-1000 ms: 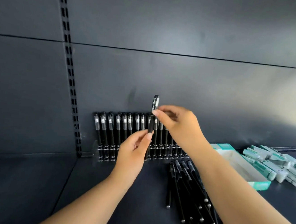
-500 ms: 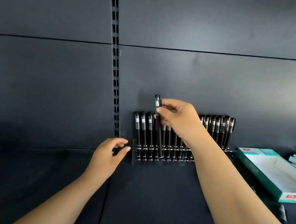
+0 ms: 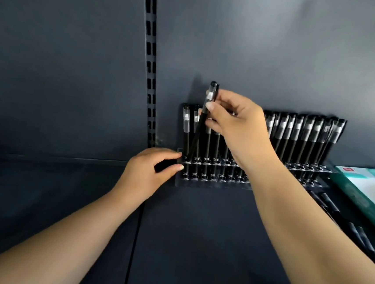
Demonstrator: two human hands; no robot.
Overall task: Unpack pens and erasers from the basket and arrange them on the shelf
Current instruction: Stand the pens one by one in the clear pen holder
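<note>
- The right hand (image 3: 236, 126) reaches forward with the forearm stretched over the dark shelf (image 3: 196, 234), thumb and fingers pinching a black pen (image 3: 201, 122) near its cap.
- That pen leans with its top tilted right, its lower end down at the clear pen rack (image 3: 212, 181) near the left end of the front row.
- The left hand (image 3: 147, 172) lies low beside the rack's left end, thumb and curled fingers clasping its edge.
- More black pens (image 3: 306, 135) stand upright in the rack against the back wall.
- A teal box (image 3: 364, 195) lies to the right, loose pens (image 3: 354, 229) beside it.
</note>
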